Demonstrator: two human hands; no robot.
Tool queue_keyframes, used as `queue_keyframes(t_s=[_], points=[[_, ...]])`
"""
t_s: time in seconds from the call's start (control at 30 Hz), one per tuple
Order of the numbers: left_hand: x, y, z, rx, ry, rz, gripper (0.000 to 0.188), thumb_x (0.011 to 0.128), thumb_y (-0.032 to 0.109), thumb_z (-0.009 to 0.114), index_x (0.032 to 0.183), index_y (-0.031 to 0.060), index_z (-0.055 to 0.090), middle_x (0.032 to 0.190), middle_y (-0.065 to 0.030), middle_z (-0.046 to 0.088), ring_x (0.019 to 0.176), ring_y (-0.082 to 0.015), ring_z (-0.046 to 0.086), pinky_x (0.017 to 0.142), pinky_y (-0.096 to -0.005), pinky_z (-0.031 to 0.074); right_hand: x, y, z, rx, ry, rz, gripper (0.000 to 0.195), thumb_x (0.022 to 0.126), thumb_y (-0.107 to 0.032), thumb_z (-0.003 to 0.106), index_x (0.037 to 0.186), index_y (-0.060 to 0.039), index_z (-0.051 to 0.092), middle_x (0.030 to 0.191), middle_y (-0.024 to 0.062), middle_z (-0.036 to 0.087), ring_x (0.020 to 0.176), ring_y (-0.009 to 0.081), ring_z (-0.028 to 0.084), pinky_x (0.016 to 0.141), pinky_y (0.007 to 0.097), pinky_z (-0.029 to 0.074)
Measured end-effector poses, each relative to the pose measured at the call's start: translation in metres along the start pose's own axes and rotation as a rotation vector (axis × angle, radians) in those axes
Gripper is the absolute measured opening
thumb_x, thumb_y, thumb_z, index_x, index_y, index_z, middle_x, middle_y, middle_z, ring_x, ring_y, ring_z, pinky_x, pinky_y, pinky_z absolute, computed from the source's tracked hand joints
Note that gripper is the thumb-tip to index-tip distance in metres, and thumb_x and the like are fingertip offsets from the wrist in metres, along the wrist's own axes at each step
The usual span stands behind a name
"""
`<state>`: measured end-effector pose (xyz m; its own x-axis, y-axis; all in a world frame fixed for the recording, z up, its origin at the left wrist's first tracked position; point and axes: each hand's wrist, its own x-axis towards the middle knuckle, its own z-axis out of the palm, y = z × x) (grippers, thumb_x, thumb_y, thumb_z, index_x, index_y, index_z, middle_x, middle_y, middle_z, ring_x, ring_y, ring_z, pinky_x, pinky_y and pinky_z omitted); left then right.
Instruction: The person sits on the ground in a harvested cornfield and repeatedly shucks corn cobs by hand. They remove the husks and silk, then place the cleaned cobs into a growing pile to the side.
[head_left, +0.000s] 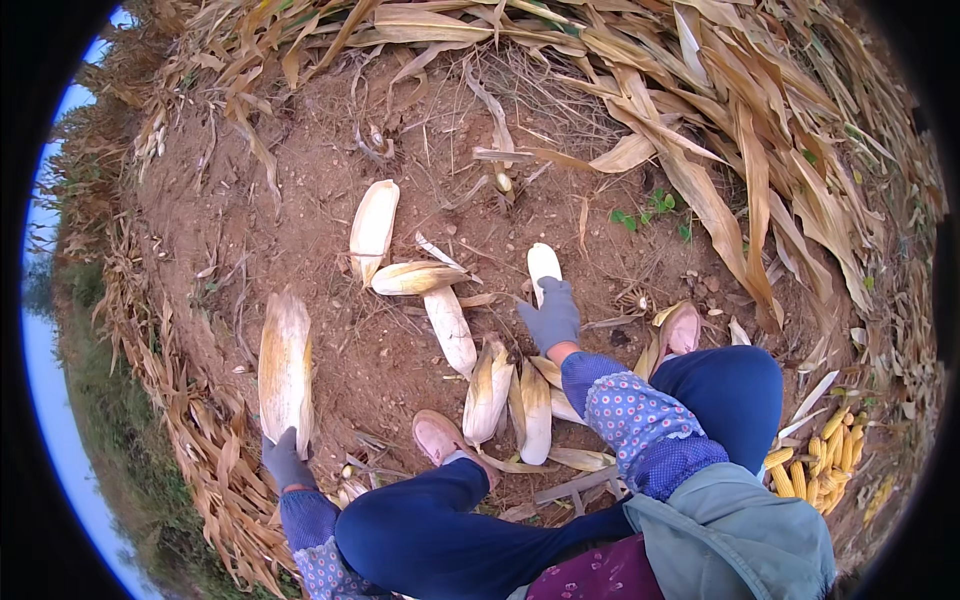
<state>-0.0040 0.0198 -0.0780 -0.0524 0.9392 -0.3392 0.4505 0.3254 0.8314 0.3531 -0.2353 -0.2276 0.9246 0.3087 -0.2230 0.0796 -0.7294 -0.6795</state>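
My left hand (288, 460), in a grey glove, grips the lower end of a long corn ear in its dry husk (285, 360), thumb on top. The ear's tip points away from me. My right hand (553, 319), gloved alike, lies over the near end of a smaller pale husked ear (544, 261), with the thumb spread to the left. Whether the fingers close around it is hidden. Between my hands, several husked ears lie on the soil, among them a pale one (375, 225), a brownish one (418, 277) and one near my shoe (487, 394).
Dry corn stalks and leaves (720, 135) are heaped along the far and right side. Bare yellow cobs (825, 461) lie in a pile at my right. Cut stubble (504, 184) sticks up from the reddish soil (315, 187). My pink shoes (442, 439) stand among the ears.
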Motion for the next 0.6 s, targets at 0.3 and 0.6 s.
queue_keyframes(t_s=[0.3,0.6], points=[[-0.092,-0.271,-0.297,0.292,0.813,-0.859,0.033,0.075,0.023,0.069,0.094,0.0004,0.056,0.079,-0.0116,0.057,0.065,-0.0200,0.055,0.050,-0.0314,0.044,0.050,0.044,0.001,-0.262,-0.162,0.210,0.084,0.061,-0.037,0.079,0.125,-0.0052,0.036,0.117,0.0198,0.053,0.107,0.0346,0.054,0.085,0.0414,0.047],[-0.098,-0.148,-0.194,-0.078,0.213,-0.301,0.030,0.079,0.025,0.068,0.088,-0.0012,0.056,0.074,-0.0077,0.056,0.061,-0.0147,0.054,0.050,-0.0271,0.042,0.059,0.038,0.009,-0.195,-0.317,0.283,0.079,0.055,-0.033,0.081,0.117,-0.0019,0.044,0.109,0.0204,0.060,0.098,0.0346,0.060,0.085,0.0407,0.048]])
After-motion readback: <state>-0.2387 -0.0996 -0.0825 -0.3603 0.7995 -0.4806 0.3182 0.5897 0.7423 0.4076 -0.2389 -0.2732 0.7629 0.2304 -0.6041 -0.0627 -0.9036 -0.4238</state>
